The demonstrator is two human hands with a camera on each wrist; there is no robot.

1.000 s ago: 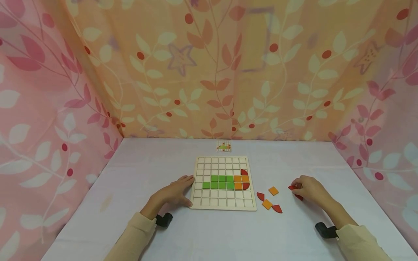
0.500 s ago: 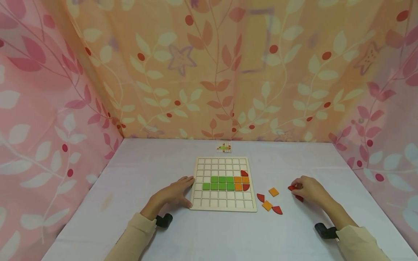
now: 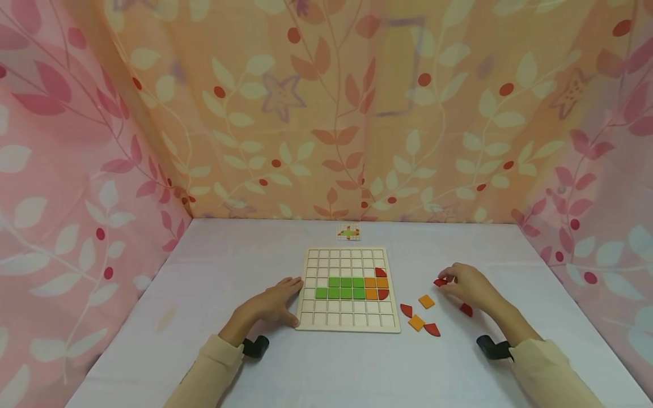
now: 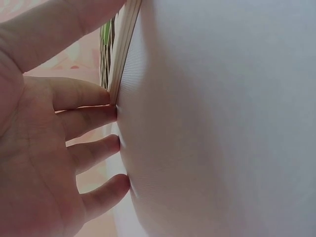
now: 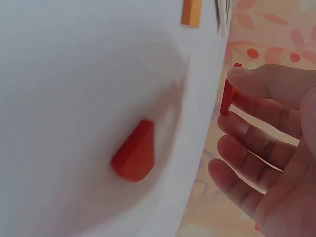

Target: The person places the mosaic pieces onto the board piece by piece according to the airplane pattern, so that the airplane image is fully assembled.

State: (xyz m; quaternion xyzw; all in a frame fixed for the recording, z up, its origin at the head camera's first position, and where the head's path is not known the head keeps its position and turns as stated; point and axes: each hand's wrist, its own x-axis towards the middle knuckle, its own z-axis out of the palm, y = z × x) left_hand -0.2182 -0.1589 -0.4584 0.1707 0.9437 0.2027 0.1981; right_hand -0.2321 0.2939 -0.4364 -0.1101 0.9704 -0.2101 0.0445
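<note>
Right hand (image 3: 468, 288) pinches red tile (image 5: 227, 98) thumb-to-fingertips, left hand (image 3: 272, 302) spread against board (image 3: 334, 321); tile looks light, stiff, best gripped by edges.

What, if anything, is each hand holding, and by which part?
The right hand pinches a red piece near one end; which corner can't be told. The left hand holds nothing, only touching the left edge of the board.

Head view: high, set back behind left hand (image 3: 272, 300) and right hand (image 3: 469, 287), facing forward and down across table (image 3: 224, 255); widest. Wrist views: close in, each facing its hand's palm side. Head and left wrist share board (image 3: 347, 321) edge by left hand; head and right wrist, pinched red piece (image 5: 227, 98).
</note>
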